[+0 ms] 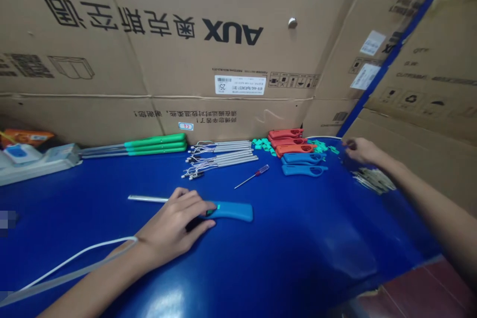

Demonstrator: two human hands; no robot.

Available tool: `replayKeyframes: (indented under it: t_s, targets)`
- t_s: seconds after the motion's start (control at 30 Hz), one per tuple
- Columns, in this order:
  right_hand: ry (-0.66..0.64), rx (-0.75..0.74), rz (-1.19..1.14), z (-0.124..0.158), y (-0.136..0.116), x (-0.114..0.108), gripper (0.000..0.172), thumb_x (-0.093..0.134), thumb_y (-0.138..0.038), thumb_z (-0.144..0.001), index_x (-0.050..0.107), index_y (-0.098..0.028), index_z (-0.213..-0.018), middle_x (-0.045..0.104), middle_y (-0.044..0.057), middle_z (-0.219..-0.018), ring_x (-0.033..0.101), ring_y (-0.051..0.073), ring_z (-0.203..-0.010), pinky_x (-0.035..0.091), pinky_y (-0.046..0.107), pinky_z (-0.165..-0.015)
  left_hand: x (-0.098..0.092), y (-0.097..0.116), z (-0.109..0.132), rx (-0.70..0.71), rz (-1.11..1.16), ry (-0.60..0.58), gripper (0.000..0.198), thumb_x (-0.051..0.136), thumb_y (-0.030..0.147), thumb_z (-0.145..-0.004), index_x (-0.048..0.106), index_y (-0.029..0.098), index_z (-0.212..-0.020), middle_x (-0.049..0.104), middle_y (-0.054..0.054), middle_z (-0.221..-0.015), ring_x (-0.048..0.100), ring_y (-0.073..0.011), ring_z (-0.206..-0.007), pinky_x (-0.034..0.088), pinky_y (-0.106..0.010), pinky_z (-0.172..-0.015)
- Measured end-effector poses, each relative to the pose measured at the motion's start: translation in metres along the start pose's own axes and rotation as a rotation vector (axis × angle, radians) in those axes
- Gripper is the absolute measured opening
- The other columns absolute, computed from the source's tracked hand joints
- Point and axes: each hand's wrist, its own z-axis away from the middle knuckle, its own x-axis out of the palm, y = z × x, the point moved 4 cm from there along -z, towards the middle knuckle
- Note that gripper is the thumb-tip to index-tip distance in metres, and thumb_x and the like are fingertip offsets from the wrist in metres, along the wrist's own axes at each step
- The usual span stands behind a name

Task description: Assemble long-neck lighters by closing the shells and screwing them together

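Note:
My left hand [175, 226] rests on the blue table [261, 268], fingers curled over a long lighter with a blue handle [233, 211] and a metal tube [147, 199] pointing left. My right hand [359, 150] reaches to the far right edge of the table, fingers pinched at small parts beside a scatter of green pieces [320, 147]; what it holds is too small to make out. A pile of small metal parts [374, 180] lies just below that hand.
Red handle shells [288, 141] and blue handle shells [303, 164] are stacked at the back. Metal tubes with wires [219, 156], finished green-handled lighters [149, 144] and a small screwdriver [253, 175] lie nearby. Cardboard boxes [186, 44] wall the table. A white cable [74, 258] crosses my left wrist.

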Motion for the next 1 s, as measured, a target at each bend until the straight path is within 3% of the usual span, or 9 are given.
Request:
replayKeyframes:
  t_s: [0.1, 0.23, 0.33, 0.5, 0.63, 0.77, 1.0]
  targets:
    - [-0.024, -0.132, -0.089, 0.026, -0.065, 0.004, 0.021, 0.047, -0.015, -0.091, 0.059, -0.015, -0.109, 0.066, 0.007, -0.083, 0.064, 0.02, -0.067, 0.053, 0.032, -0.058, 0.002, -0.001, 0.001, -0.008, -0.029, 0.053, 0.02, 0.047, 0.024, -0.096, 0.062, 0.019, -0.108, 0.068, -0.004, -0.09, 0.059, -0.0174, -0.081, 0.042, -0.033, -0.077]
    - [-0.172, -0.626, -0.295, 0.088, -0.178, 0.035, 0.019, 0.046, -0.019, -0.093, 0.056, -0.018, -0.109, 0.065, 0.008, -0.103, 0.063, 0.02, -0.091, 0.054, 0.035, -0.081, 0.001, -0.004, 0.003, -0.029, -0.061, 0.145, 0.026, 0.039, 0.024, -0.1, 0.063, 0.016, -0.107, 0.065, -0.006, -0.089, 0.058, -0.0167, -0.078, 0.046, -0.029, -0.073]
    - [-0.206, -0.913, -0.375, 0.127, -0.227, 0.054, 0.023, 0.04, -0.014, -0.096, 0.053, -0.015, -0.114, 0.062, 0.011, -0.108, 0.058, 0.02, -0.102, 0.049, 0.038, -0.091, 0.0, -0.009, 0.003, -0.033, -0.023, 0.145, 0.026, 0.038, 0.022, -0.1, 0.063, 0.015, -0.103, 0.063, -0.005, -0.084, 0.058, -0.0154, -0.076, 0.047, -0.025, -0.069]
    - [-0.163, -1.01, -0.468, 0.149, -0.226, 0.065, 0.02, 0.041, -0.01, -0.096, 0.055, -0.014, -0.109, 0.062, 0.01, -0.103, 0.055, 0.02, -0.099, 0.047, 0.036, -0.09, 0.003, -0.013, 0.003, -0.044, -0.068, 0.084, 0.027, 0.038, 0.023, -0.1, 0.063, 0.016, -0.105, 0.067, -0.007, -0.091, 0.058, -0.0183, -0.082, 0.046, -0.032, -0.076]
    - [-0.267, -1.043, -0.508, 0.157, -0.219, 0.067, 0.02, 0.042, -0.008, -0.095, 0.055, -0.016, -0.108, 0.062, 0.009, -0.103, 0.055, 0.019, -0.098, 0.047, 0.033, -0.089, -0.001, -0.007, 0.005, -0.082, -0.121, 0.066, 0.025, 0.043, 0.03, -0.098, 0.062, 0.017, -0.109, 0.069, -0.007, -0.097, 0.059, -0.0199, -0.084, 0.045, -0.036, -0.076]
    - [-0.342, -1.036, -0.502, 0.162, -0.222, 0.071, 0.022, 0.042, -0.007, -0.095, 0.055, -0.016, -0.11, 0.061, 0.009, -0.103, 0.055, 0.018, -0.096, 0.048, 0.032, -0.087, -0.004, 0.002, 0.006, -0.059, -0.127, 0.027, 0.033, 0.06, 0.039, -0.088, 0.059, 0.02, -0.115, 0.067, -0.008, -0.106, 0.06, -0.0233, -0.092, 0.044, -0.041, -0.085]
    - [-0.351, -1.04, -0.507, 0.164, -0.223, 0.074, 0.021, 0.044, -0.004, -0.092, 0.055, -0.017, -0.104, 0.06, 0.007, -0.1, 0.054, 0.017, -0.093, 0.047, 0.031, -0.087, -0.001, 0.003, 0.003, -0.009, -0.022, 0.015, 0.024, 0.062, 0.034, -0.088, 0.064, 0.019, -0.107, 0.067, -0.007, -0.102, 0.06, -0.0208, -0.09, 0.048, -0.037, -0.083]
